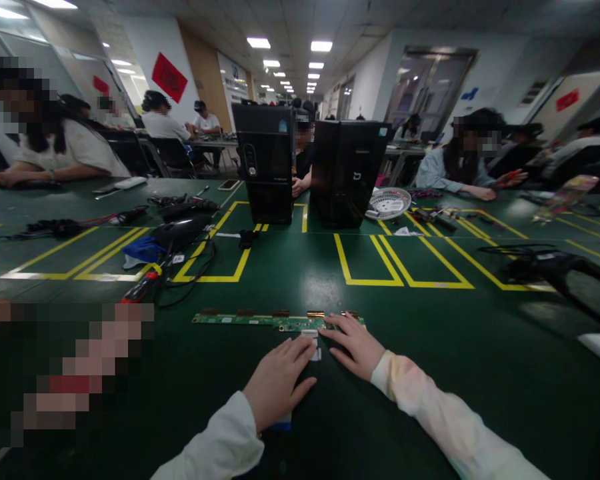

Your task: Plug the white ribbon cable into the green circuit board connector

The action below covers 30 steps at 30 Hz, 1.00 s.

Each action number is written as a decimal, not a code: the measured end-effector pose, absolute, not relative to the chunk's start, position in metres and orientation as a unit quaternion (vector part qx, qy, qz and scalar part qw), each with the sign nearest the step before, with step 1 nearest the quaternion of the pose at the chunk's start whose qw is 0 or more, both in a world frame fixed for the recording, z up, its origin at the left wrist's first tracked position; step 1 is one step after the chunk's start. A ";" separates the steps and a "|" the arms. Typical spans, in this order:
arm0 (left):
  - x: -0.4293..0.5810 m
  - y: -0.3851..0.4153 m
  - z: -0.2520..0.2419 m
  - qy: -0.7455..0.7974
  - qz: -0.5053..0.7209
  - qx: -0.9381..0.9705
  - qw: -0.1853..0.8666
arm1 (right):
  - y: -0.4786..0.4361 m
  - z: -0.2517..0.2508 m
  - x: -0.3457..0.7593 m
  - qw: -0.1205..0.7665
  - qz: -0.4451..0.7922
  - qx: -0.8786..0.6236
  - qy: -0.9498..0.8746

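While both hands lie flat and open on the green bench (430, 373), holding nothing, the left hand (279, 380) and right hand (355, 345) flank a small white connector (311, 335) on the long green circuit board (260, 321) near the bench's near edge. Two black computer towers (267, 160) stand at the far middle; their front badges are too small to read.

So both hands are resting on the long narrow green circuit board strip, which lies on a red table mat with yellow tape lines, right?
Not quite: the head view shows a dark green table mat, not red. The left hand and right hand do rest at the long narrow green circuit board strip, and the yellow tape lines are there.
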State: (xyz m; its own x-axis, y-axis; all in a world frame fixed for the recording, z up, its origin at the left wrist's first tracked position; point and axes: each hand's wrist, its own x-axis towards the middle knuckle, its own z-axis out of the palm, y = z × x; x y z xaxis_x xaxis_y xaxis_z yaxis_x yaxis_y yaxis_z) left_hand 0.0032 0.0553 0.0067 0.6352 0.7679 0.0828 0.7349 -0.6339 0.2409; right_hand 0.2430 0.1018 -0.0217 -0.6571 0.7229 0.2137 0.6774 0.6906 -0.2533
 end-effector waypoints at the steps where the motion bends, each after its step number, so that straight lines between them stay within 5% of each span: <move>1: 0.004 0.054 0.006 0.421 0.090 0.898 0.093 | 0.102 -0.021 0.243 0.149 0.075 -0.387 -0.907; 19: -0.030 0.047 0.011 0.519 0.179 0.833 0.070 | 0.085 -0.016 0.250 0.192 -0.004 -0.441 -0.877; 30: -0.100 0.000 -0.022 0.634 0.167 0.755 0.024 | 0.068 -0.021 0.239 0.098 -0.002 -0.499 -0.861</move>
State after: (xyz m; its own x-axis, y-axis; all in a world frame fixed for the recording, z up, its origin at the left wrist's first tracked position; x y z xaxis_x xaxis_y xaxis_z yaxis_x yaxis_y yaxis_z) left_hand -0.0999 0.0004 -0.0222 0.1407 0.9650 0.2212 0.9488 -0.1952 0.2483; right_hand 0.2389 0.0675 -0.0214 -0.4820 0.8593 0.1709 0.8602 0.5012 -0.0938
